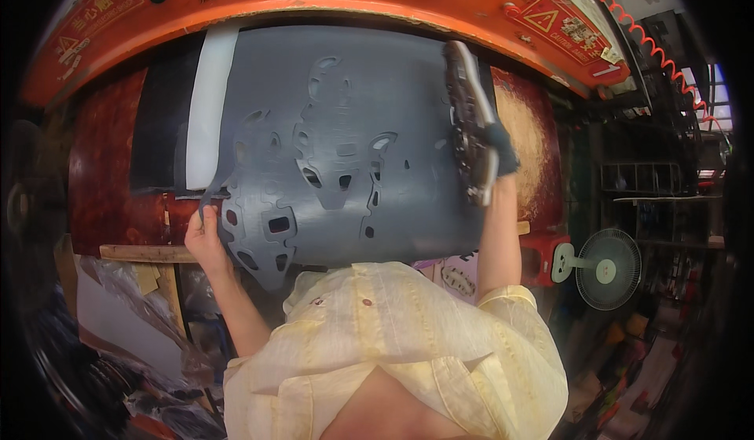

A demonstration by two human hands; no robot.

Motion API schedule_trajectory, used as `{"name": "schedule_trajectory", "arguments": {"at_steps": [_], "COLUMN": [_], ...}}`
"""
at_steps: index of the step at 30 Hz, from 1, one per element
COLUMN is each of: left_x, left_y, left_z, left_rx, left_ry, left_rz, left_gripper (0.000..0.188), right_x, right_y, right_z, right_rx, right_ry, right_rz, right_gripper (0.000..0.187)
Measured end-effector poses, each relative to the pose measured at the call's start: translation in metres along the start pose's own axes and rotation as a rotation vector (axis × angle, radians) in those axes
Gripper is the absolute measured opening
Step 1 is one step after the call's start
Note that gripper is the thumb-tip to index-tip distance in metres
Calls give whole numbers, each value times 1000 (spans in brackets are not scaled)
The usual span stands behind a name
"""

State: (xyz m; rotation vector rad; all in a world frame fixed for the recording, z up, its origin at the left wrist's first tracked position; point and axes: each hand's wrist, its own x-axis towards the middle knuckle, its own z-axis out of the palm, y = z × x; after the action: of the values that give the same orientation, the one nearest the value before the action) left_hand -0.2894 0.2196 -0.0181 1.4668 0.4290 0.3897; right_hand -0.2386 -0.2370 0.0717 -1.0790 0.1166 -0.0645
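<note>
A large dark grey sheet (353, 86) with several cut-out holes lies over the bench and sags over its near edge. My left hand (206, 242), bare, pinches the sheet's torn-looking left edge between thumb and fingers. My right hand (503, 151), in a dark glove, grips a long cutting die (469, 122) with a brown cell-like face and a pale metal rim. The die stands on its side over the right part of the sheet, slightly blurred. Whether it touches the sheet I cannot tell. The fingers of my right hand are partly hidden behind it.
An orange machine beam (314, 4) with green buttons spans the far side. A white strip (210, 110) lies at the sheet's left. The reddish bench top (102, 157) has a wooden edge (145, 253). A fan (606, 269) stands at the right, below a red coiled hose (644, 41).
</note>
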Motion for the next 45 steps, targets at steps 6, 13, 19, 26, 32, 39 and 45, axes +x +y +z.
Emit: {"name": "schedule_trajectory", "arguments": {"at_steps": [6, 13, 19, 26, 32, 39, 45], "left_x": [11, 7, 2, -6, -29, -23, -23], "left_y": [-5, -30, -21, -28, -40, -53, -50], "left_z": [-9, -19, -22, -29, -31, -21, -19], "left_rx": [162, 161, 240, 578, 939, 925, 930], "left_ry": [-27, -33, 39, -98, -40, 73, 83], "left_rz": [43, 37, -2, 26, 506, 585, 570], "left_gripper": [19, 19, 20, 29, 34, 32, 30], "right_x": [72, 82, 107, 98, 95, 39, -32], "right_y": [62, 77, 97, 85, 87, 93, 146], "right_z": [63, 61, 73, 91, 84, 3, -16], "right_rx": [-1808, -1685, -1769, -1733, -1686, -720, -1738], "right_ry": [27, 69, 211, 183, 139, 437, 373], "right_rz": [-136, -109, -114, 5, -112, -73, -819], "right_gripper": [94, 89, 88, 92, 83, 62, 41]}}
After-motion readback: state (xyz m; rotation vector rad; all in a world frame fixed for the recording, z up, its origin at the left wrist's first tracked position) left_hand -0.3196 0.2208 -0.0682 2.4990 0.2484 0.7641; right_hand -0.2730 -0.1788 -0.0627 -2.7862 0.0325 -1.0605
